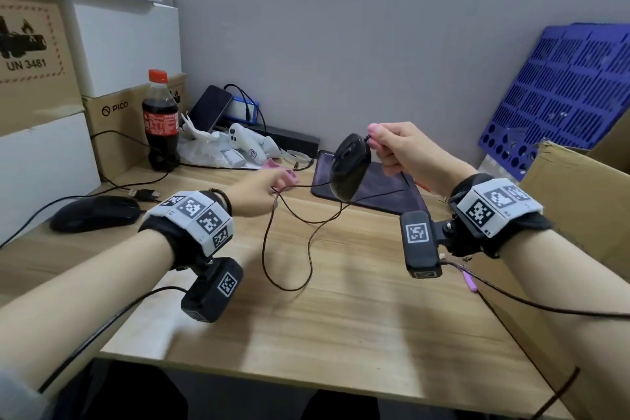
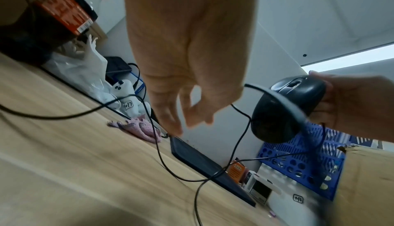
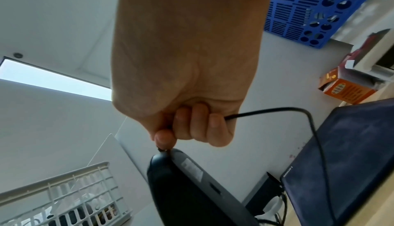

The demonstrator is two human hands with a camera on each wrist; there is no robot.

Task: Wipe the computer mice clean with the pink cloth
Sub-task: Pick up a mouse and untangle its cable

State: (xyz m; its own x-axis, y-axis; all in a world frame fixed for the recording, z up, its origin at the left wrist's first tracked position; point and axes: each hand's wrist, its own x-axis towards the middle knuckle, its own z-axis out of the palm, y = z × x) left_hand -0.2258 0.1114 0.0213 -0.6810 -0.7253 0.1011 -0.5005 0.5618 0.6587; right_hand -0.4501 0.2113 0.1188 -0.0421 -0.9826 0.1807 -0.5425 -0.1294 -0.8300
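Observation:
A black wired mouse (image 1: 351,167) hangs nose-up above the mouse pad (image 1: 385,194). My right hand (image 1: 373,140) pinches its cable right at the mouse's front end; the right wrist view shows the curled fingers (image 3: 198,125) round the cable above the mouse (image 3: 181,187). The loose cable (image 1: 289,249) loops over the table. My left hand (image 1: 279,184) reaches toward the crumpled pink cloth (image 1: 272,164), fingers loosely extended and holding nothing. In the left wrist view the left hand (image 2: 187,121) hovers just short of the pink cloth (image 2: 138,127). A second black mouse (image 1: 95,213) lies at the table's left.
A cola bottle (image 1: 160,119), stacked cardboard boxes (image 1: 116,126), a plastic bag and white controllers (image 1: 245,143) crowd the back left. A blue perforated crate (image 1: 562,95) leans on the wall at the right, above an open cardboard box (image 1: 579,201).

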